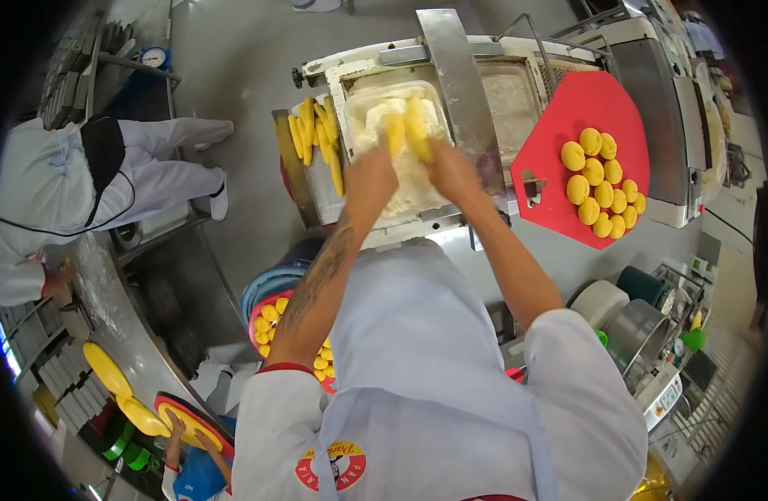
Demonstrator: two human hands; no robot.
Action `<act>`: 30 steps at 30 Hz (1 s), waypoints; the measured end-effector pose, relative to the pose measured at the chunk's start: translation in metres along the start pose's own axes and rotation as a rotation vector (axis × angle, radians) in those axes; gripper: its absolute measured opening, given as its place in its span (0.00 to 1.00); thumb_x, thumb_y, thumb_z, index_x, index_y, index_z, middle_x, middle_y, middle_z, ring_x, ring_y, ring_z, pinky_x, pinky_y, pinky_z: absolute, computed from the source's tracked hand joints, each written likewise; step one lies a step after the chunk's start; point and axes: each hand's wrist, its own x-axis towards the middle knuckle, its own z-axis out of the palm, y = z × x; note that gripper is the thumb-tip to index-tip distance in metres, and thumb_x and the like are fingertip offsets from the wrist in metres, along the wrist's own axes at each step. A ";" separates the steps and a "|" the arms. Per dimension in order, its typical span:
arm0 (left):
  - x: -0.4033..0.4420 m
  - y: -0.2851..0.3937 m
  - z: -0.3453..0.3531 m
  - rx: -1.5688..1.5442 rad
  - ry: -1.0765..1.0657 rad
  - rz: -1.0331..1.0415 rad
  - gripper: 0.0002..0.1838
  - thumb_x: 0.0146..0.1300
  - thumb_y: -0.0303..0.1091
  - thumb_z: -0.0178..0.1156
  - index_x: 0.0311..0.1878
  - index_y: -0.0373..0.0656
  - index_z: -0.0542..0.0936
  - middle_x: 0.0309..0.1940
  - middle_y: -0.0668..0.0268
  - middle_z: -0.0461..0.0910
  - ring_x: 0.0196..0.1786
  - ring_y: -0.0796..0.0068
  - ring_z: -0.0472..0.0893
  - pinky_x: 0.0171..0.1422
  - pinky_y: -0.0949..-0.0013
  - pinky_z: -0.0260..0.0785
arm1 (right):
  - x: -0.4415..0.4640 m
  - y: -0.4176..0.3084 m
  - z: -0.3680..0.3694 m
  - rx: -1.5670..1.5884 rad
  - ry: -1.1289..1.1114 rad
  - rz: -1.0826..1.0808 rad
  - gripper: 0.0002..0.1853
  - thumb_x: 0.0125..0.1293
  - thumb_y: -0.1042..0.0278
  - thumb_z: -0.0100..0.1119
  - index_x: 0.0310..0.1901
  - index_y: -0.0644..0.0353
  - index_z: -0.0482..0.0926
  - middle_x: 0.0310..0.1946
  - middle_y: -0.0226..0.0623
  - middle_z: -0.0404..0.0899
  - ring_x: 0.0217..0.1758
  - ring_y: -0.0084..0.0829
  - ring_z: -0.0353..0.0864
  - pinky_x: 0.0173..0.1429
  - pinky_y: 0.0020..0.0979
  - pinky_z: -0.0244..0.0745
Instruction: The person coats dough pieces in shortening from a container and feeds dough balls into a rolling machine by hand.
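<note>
Over a tub of pale flour or crumbs [385,110], my left hand [372,182] is closed around the lower end of a yellow dough stick [395,134]. Beside it, my right hand [456,174] grips another yellow dough stick [417,125]. Both sticks point away from me and are smeared by motion, as are my fingertips. Left of the tub, several similar yellow sticks [307,129] lie on a metal tray [323,194]. Yellow dough balls [603,194] sit in a group on a red board [551,142] to the right.
A metal plate [461,83] lies across the machine between two tubs. More yellow balls rest on a red surface [257,321] by my left arm. One co-worker [91,179] stands at the left; another person's hands [192,430] touch a yellow-covered tray at the lower left.
</note>
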 end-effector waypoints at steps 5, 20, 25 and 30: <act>-0.014 0.010 -0.005 -0.208 -0.022 -0.134 0.14 0.54 0.29 0.60 0.43 0.33 0.84 0.38 0.42 0.83 0.44 0.40 0.83 0.50 0.48 0.76 | -0.010 0.022 0.000 0.150 0.024 -0.088 0.15 0.61 0.69 0.66 0.49 0.60 0.81 0.46 0.52 0.83 0.50 0.54 0.82 0.53 0.45 0.77; -0.020 -0.007 -0.021 -0.389 0.203 -0.213 0.24 0.57 0.38 0.65 0.57 0.38 0.83 0.49 0.46 0.84 0.51 0.49 0.84 0.59 0.55 0.75 | 0.038 0.027 -0.040 0.823 0.268 0.103 0.32 0.55 0.61 0.75 0.61 0.61 0.76 0.52 0.55 0.79 0.55 0.50 0.80 0.60 0.43 0.76; -0.029 0.004 -0.010 -0.378 0.242 -0.133 0.24 0.58 0.36 0.66 0.57 0.35 0.81 0.49 0.44 0.82 0.53 0.45 0.81 0.61 0.54 0.73 | 0.002 0.007 0.011 0.134 0.141 -0.110 0.37 0.56 0.68 0.72 0.69 0.58 0.69 0.53 0.56 0.73 0.60 0.54 0.74 0.62 0.44 0.73; -0.036 -0.001 0.007 -0.477 0.283 -0.142 0.24 0.58 0.35 0.66 0.57 0.34 0.81 0.49 0.44 0.82 0.54 0.46 0.81 0.62 0.55 0.72 | -0.003 -0.005 0.011 0.119 0.066 0.009 0.44 0.54 0.71 0.71 0.74 0.55 0.62 0.59 0.58 0.67 0.59 0.57 0.75 0.61 0.44 0.75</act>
